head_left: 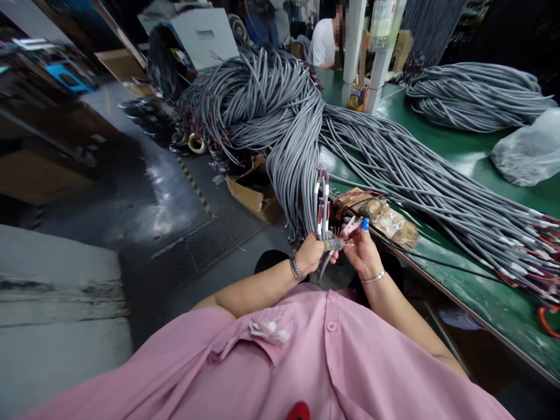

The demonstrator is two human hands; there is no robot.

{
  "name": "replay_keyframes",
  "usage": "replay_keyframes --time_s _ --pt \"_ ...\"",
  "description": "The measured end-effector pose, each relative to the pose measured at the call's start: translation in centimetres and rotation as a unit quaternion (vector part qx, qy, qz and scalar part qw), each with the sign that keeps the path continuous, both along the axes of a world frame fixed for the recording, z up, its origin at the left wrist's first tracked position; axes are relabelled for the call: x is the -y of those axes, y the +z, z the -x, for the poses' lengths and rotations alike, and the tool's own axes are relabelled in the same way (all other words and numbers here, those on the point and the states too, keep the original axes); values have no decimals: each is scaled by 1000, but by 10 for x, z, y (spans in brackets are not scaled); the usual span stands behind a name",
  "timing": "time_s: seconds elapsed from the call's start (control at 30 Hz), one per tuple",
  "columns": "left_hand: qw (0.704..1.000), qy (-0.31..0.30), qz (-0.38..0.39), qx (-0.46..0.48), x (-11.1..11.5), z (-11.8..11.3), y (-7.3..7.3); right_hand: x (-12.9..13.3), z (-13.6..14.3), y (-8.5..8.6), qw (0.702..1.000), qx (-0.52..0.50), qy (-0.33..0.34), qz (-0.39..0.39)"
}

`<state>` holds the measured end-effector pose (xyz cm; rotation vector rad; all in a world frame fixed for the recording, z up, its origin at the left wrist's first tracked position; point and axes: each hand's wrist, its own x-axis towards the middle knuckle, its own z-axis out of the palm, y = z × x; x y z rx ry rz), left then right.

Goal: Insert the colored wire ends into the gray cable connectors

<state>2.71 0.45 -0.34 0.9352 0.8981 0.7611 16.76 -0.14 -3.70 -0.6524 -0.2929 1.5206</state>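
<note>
My left hand (311, 252) is closed around several grey cables (324, 224) whose stripped ends show red, blue and other thin coloured wires. A grey wrapping covers one of its fingers. Close beside it, my right hand (364, 252) pinches a small pale pink tool (350, 226) of a kind I cannot make out. Its thumb wears a blue finger cot (364, 224). The tool's tip is near the fanned-out wires at my left fingers; whether it touches them I cannot tell. A large hank of grey cables (297, 134) hangs over the bench edge just beyond my hands.
More grey cables (420, 169) lie along the green bench (475, 154), with a coiled bundle (476, 96) and a plastic bag (531, 149) farther right. A taped block (389, 221) sits at the bench edge. An open cardboard box (258, 195) stands on the floor. A person (324, 44) is behind.
</note>
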Motion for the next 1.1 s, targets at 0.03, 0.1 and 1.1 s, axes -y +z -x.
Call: replay_keyframes --time_s 0.03,0.1,1.1 --pt "1000 1 -2 3 0 1 -1 1 -1 1 1000 -4 3 1" --pt "1000 2 -8 12 2 4 -2 3 -2 2 1000 -10 14 -1" --pt "997 69 -20 37 10 -4 1 -3 2 -1 1000 14 7 -4"
